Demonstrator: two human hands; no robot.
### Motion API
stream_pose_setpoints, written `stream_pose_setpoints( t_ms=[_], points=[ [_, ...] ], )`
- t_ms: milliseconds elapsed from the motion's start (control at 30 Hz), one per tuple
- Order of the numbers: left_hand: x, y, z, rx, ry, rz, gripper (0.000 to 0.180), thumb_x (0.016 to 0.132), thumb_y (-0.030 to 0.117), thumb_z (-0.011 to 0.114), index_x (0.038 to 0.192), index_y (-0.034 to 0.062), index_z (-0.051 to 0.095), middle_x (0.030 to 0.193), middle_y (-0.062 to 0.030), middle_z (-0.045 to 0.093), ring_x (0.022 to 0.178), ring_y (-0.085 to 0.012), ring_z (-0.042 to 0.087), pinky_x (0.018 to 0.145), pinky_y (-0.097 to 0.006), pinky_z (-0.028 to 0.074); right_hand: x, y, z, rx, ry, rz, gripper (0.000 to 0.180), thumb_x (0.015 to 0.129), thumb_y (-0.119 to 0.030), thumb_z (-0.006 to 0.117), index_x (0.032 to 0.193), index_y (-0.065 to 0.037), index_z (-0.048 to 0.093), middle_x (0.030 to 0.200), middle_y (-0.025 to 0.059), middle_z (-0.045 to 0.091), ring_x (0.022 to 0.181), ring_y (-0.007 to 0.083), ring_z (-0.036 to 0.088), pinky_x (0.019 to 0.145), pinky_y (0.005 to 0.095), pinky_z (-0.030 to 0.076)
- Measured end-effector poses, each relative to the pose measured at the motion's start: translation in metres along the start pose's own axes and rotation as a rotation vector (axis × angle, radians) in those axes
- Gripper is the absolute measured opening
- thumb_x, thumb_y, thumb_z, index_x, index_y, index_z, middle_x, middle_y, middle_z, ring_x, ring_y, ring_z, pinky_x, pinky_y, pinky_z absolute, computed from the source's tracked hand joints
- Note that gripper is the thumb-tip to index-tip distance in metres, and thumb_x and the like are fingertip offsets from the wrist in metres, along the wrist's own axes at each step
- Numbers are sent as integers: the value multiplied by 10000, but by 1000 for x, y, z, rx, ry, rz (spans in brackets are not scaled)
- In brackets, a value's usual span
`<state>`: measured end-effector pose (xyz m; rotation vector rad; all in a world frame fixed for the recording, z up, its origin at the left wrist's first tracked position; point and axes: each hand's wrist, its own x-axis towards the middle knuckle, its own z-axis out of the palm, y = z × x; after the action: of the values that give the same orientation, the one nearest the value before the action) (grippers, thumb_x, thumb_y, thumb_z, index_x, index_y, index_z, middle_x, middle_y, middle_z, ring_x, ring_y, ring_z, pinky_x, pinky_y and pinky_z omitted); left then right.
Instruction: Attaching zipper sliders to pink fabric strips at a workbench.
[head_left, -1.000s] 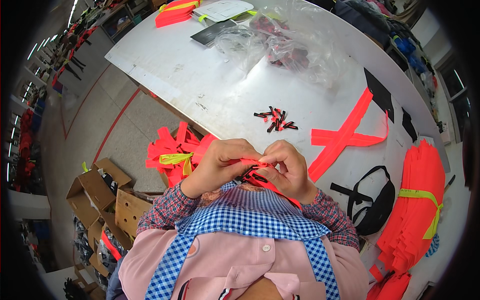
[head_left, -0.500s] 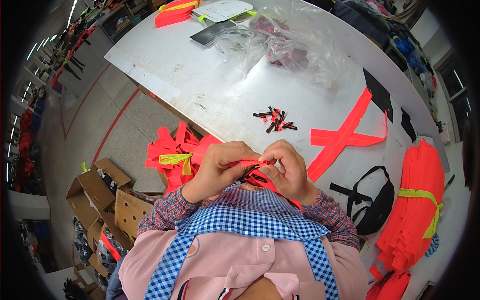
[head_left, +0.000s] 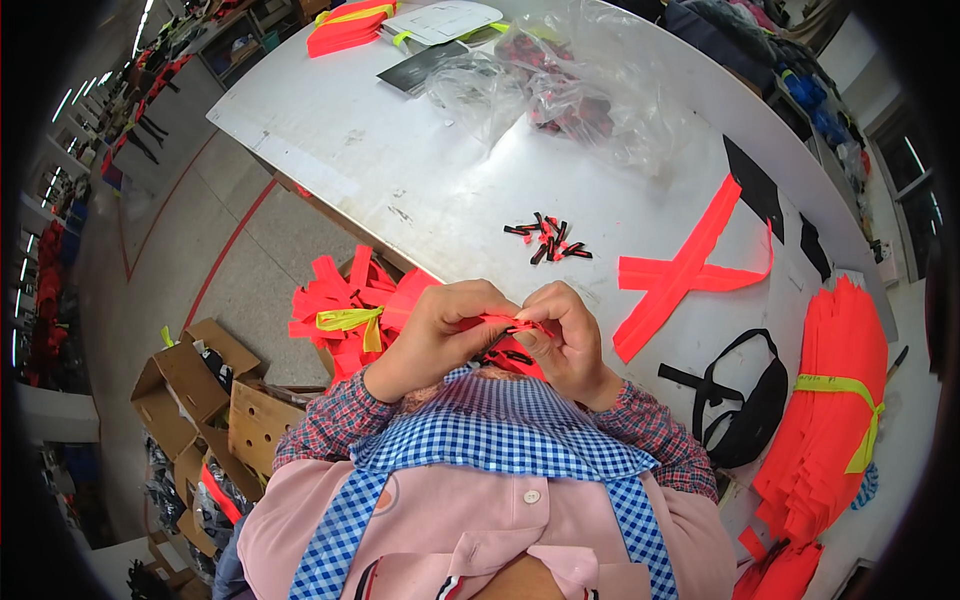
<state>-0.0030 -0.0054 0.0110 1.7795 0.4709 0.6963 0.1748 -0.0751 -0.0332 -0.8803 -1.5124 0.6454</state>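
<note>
Over my lap, at the table's near edge, both hands meet fingertip to fingertip. My left hand (head_left: 440, 328) is closed, pinching a neon red-orange strip (head_left: 492, 321). The thumb and fingers of my right hand (head_left: 570, 345) pinch the same strip by its end; fingers cover the exact spot. Just below them, small black pieces with red bits (head_left: 515, 356) show against my blue checked apron (head_left: 500, 430). A pile of similar small black-and-red pieces (head_left: 548, 240) lies on the table beyond my hands. Left of my left hand hangs a neon bundle (head_left: 345, 310) tied with yellow ribbon.
On the white table (head_left: 420, 180) lie a crossed neon strip (head_left: 685, 268), a black strapped item (head_left: 745, 410) and a clear plastic bag (head_left: 600, 90) with red pieces inside. A tied neon bundle (head_left: 835, 400) sits at right. Cardboard boxes (head_left: 190, 385) stand on the floor at left.
My right hand has shifted slightly left and down, its fingertips closer to the left ones. Both hands keep their pinch on the neon strip.
</note>
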Motion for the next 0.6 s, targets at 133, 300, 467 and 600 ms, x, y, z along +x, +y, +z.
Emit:
stream_pose_setpoints(
  t_ms=[133, 300, 467, 600],
  points=[
    [-1, 0, -3, 23, -19, -5, 154, 816, -15, 652, 967, 1, 678, 880, -97, 665, 810, -174, 638, 682, -270, 492, -2, -1, 0, -1, -35, -25, 188, 875, -128, 680, 970, -32, 549, 861, 92, 563, 712, 144, 554, 597, 258, 455],
    [-5, 0, -4, 69, -42, 24, 143, 810, -15, 654, 951, 1, 673, 852, -92, 661, 781, -171, 640, 670, -273, 494, 0, -5, 3, 62, -79, -17, 213, 850, -88, 701, 986, -35, 545, 844, 100, 569, 702, 173, 570, 578, 279, 465],
    [-4, -13, -4, -38, -46, -23, 145, 808, -37, 635, 947, -12, 671, 849, -79, 663, 783, -151, 631, 683, -258, 490, 3, 1, 4, -66, -51, -135, 231, 832, -78, 718, 985, -35, 550, 803, 99, 570, 675, 162, 573, 540, 265, 460],
    [-1, -6, -4, -145, -48, -126, 140, 829, -49, 606, 955, -28, 663, 864, -60, 667, 799, -118, 619, 708, -238, 489, 3, 3, 1, -73, -58, -71, 212, 830, -80, 722, 954, -32, 557, 796, 95, 570, 661, 149, 569, 540, 262, 459]
  ],
)
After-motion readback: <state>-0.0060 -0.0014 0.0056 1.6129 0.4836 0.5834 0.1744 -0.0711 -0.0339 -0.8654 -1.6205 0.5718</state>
